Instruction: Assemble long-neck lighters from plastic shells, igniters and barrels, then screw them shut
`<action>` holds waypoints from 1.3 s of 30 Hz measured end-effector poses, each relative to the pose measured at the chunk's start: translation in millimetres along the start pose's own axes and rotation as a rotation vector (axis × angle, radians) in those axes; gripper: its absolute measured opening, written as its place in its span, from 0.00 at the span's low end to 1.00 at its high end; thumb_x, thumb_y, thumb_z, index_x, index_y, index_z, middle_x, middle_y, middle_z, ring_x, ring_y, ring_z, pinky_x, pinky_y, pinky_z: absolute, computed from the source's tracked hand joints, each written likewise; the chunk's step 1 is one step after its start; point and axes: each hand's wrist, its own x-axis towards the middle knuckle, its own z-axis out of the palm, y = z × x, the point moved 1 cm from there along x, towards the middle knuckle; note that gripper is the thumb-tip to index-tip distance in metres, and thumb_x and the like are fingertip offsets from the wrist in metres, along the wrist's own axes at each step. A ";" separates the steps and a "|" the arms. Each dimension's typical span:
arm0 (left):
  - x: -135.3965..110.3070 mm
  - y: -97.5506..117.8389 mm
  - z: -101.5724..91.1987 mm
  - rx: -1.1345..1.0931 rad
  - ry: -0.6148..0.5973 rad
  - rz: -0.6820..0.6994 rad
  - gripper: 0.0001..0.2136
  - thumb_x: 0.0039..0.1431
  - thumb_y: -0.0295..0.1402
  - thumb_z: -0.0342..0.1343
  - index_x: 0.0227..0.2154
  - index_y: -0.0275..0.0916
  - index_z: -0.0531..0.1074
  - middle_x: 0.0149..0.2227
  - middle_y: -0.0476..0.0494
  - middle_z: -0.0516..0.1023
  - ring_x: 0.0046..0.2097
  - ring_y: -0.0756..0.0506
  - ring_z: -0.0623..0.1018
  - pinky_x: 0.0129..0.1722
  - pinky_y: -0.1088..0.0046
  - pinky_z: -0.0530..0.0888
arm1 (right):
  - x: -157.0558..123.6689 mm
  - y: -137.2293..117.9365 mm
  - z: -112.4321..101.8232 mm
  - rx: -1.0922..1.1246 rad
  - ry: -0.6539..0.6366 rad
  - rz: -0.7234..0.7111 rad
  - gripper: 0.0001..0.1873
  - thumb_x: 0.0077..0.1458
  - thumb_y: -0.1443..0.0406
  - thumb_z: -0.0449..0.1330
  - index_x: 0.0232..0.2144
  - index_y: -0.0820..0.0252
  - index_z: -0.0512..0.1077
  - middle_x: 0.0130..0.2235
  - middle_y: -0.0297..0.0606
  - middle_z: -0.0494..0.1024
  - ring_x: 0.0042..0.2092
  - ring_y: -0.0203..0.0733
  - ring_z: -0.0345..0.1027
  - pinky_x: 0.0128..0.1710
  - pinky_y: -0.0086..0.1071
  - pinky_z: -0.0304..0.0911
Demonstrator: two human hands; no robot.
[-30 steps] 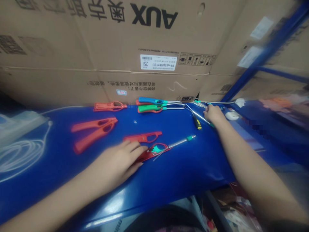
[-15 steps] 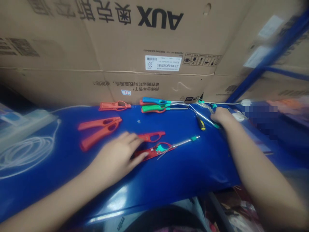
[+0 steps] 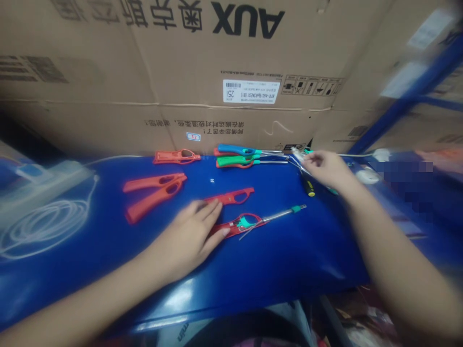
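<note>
My left hand (image 3: 188, 233) lies flat on the blue bench (image 3: 275, 270) with its fingers stretched out, fingertips on a red lighter half-shell (image 3: 237, 226) that carries a teal part and a metal tube (image 3: 285, 213). A second red half-shell (image 3: 231, 196) lies just beyond the fingers. My right hand (image 3: 323, 167) is at the far right of the bench, fingers pinched on a thin metal rod (image 3: 300, 159) among a few loose rods. A black and yellow screwdriver (image 3: 309, 187) lies just under that hand.
More red shells (image 3: 154, 190) (image 3: 175, 156) lie to the left. Blue and green assembled lighters (image 3: 240, 156) rest against the large cardboard boxes (image 3: 202, 72) behind the bench. A coil of clear tubing (image 3: 39, 224) sits at far left. A blue rack post (image 3: 394, 101) stands right.
My right hand has lifted from the bench's far right and moved left toward the rods, closing on one. My left hand stays on the red half-shell, fingers slightly shifted.
</note>
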 end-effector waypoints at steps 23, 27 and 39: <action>9.7 7.7 2.5 -1.077 0.277 -0.212 0.07 0.61 0.35 0.63 0.39 0.38 0.77 0.37 0.48 0.79 0.39 0.49 0.78 0.43 0.75 0.75 | -113.7 -86.5 36.9 -0.001 -0.659 -0.993 0.09 0.69 0.64 0.50 0.42 0.58 0.69 0.49 0.39 0.70 0.35 0.37 0.68 0.36 0.34 0.64; 11.0 9.2 -1.1 -1.122 0.110 -0.283 0.10 0.64 0.38 0.60 0.41 0.36 0.77 0.37 0.45 0.80 0.37 0.48 0.77 0.41 0.73 0.75 | -109.0 -86.2 42.0 0.116 -0.712 -0.909 0.07 0.69 0.64 0.51 0.41 0.58 0.69 0.49 0.38 0.70 0.38 0.36 0.69 0.37 0.31 0.63; 7.0 14.5 -0.4 -1.555 -0.151 -0.347 0.19 0.66 0.39 0.57 0.55 0.34 0.69 0.34 0.45 0.76 0.29 0.51 0.74 0.27 0.76 0.73 | -97.7 -83.1 47.4 0.457 -0.682 -0.882 0.01 0.62 0.69 0.59 0.37 0.61 0.71 0.35 0.31 0.72 0.29 0.28 0.58 0.31 0.25 0.56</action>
